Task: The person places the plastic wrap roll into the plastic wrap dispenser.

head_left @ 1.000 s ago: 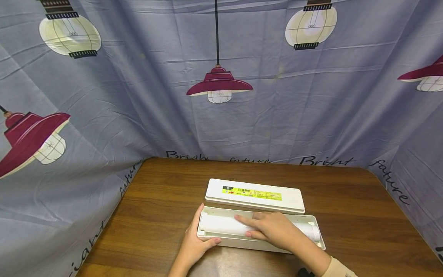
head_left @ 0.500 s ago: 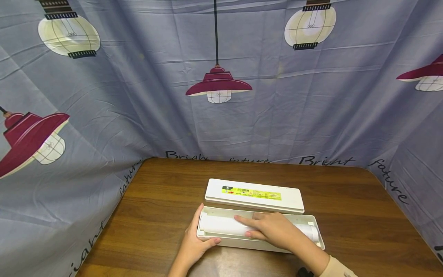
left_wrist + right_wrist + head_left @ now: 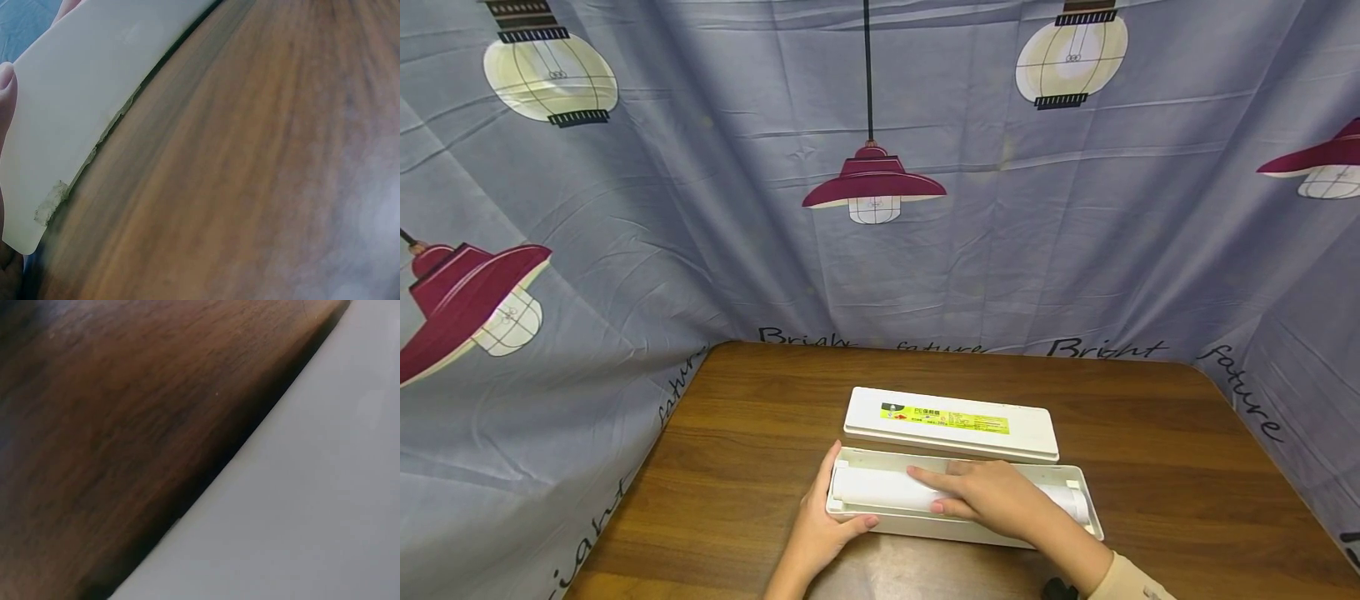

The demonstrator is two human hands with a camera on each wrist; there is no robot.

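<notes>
A long white cling film box [image 3: 940, 533] lies uncovered on the table, with a white roll of cling film [image 3: 874, 488] lengthwise inside it. My left hand [image 3: 820, 517] grips the box's left end, thumb on the front wall and fingers round the end. In the left wrist view, the box wall [image 3: 94, 94] shows a torn bit of tape along its lower edge. Above the roll, my right hand [image 3: 992, 496] lies with its index finger straight and touching the film. Its thumb rests by the roll's front side. In the right wrist view only the box wall [image 3: 300, 506] and tabletop show.
Behind the box lies its white lid [image 3: 1033, 427] with a yellow label. The wooden table [image 3: 760, 417] stretches to both sides. A dark object [image 3: 1060, 590] sits at the front edge near the right sleeve. Grey-blue curtains [image 3: 962, 275] enclose the table's back and sides.
</notes>
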